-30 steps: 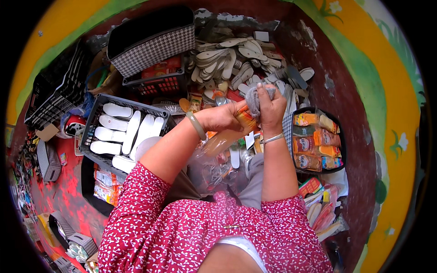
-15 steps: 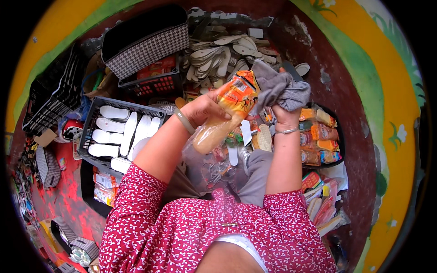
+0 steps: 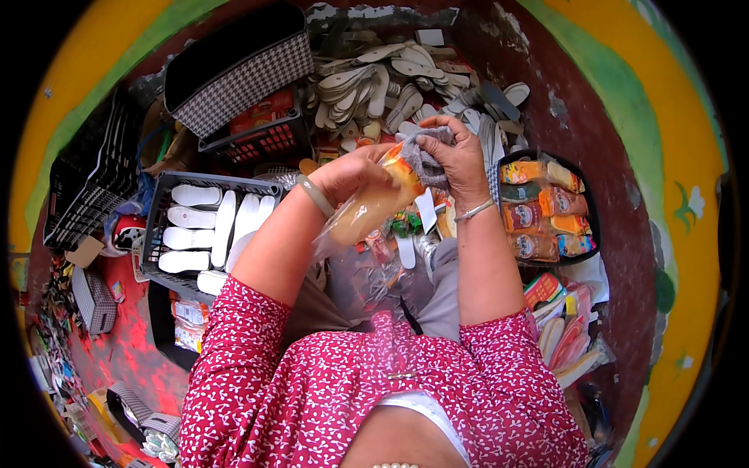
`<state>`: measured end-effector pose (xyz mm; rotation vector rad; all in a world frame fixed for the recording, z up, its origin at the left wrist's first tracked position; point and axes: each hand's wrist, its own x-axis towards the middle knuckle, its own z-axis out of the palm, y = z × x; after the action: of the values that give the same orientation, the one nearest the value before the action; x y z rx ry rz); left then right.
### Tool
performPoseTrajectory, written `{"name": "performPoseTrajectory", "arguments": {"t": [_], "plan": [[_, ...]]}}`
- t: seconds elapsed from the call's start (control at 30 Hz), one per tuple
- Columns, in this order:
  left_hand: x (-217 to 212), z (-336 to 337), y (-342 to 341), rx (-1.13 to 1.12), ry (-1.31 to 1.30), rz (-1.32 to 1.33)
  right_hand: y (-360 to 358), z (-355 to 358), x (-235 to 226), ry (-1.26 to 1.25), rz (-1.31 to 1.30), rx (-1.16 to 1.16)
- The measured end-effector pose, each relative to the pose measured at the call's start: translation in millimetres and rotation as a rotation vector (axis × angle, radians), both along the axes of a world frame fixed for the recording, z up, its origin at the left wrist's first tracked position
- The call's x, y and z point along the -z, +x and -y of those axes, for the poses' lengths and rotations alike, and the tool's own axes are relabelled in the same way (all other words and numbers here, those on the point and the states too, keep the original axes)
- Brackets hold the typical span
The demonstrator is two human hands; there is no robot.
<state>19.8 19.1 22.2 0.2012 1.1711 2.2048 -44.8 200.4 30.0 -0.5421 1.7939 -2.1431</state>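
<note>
My left hand (image 3: 347,178) is closed on a clear plastic packet of insoles (image 3: 360,217) with an orange printed end, held tilted above my lap. A tan, sole-shaped piece shows through the film. My right hand (image 3: 460,160) is closed around a bunched grey cloth (image 3: 425,162). That cloth lies against the packet's orange upper end and hides much of it. The fingertips of my left hand are partly out of sight behind the packet.
A dark crate (image 3: 234,182) of white insoles stands at the left. Beyond my hands lies a heap of loose insoles (image 3: 347,90), beside a houndstooth basket (image 3: 242,82). A black bin (image 3: 591,251) of packaged goods is at the right, with several insoles (image 3: 558,335) nearer me.
My right hand has brought the grey cloth down and left onto the packet's orange end. The packet has tilted and shifted slightly left and down in my left hand.
</note>
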Motion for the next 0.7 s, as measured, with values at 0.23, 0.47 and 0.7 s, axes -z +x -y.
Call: {"name": "performPoseTrajectory", "arguments": {"t": [0.23, 0.47, 0.7], "plan": [[5.4, -8.4, 2.2, 0.076, -0.136, -0.010, -8.6, 4.4, 7.7, 0.292, -0.459, 0.406], [11.1, -6.6, 0.9, 0.072, -0.272, -0.092, -15.6, 2.9, 11.3, 0.476, -0.805, 0.649], [11.3, -3.8, 1.2, 0.050, -0.323, -0.130, -27.2, -6.8, 15.7, 0.490, -0.796, 0.736]]}}
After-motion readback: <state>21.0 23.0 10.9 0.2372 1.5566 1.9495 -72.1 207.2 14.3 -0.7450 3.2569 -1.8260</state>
